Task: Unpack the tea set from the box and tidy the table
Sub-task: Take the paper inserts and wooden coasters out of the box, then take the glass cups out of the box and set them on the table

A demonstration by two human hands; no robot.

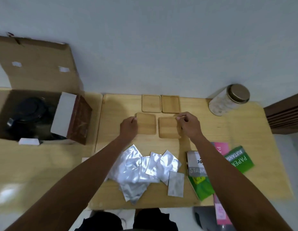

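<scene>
Near the worktop's (245, 130) front edge lie crumpled silver foil packets (144, 169). Mid-worktop, your left hand (129, 126) pinches one square wooden coaster (146, 123); your right hand (189, 124) pinches another (169, 127). At the far left corner, the open cardboard box (36, 80) holds a black teapot (30, 112).

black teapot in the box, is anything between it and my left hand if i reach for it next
Probably yes. The black teapot sits deep in the cardboard box, and a brown inner box with a white flap stands upright between it and the left hand, which rests at a wooden coaster.
</scene>
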